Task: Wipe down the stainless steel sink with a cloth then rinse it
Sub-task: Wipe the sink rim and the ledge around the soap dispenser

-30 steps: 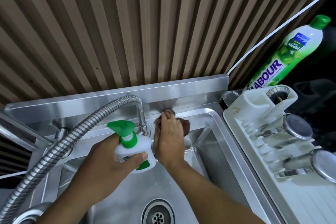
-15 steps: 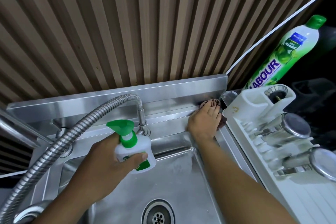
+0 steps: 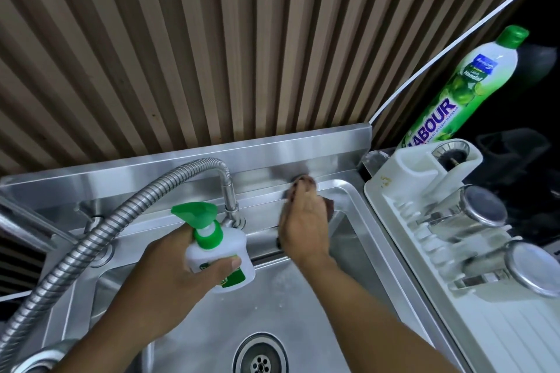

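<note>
Right hand (image 3: 303, 227) presses cloth (image 3: 306, 181) on sink's (image 3: 348, 192) far ledge.
Right hand lies flat, fingers pointing far and covering most of the dark cloth, just right of the tap (image 3: 228, 191). Left hand (image 3: 169, 275) grips a spray bottle (image 3: 224, 254) above the basin. Dish rack (image 3: 391, 200) and detergent bottle (image 3: 463, 91) stand right of the sink.

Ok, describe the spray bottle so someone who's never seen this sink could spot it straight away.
Start at the stainless steel sink; over its basin, beside the flexible metal hose, the left hand grips a small white bottle. Unlike the tall dish-soap bottle behind the rack, it is squat with a green trigger top.
</note>
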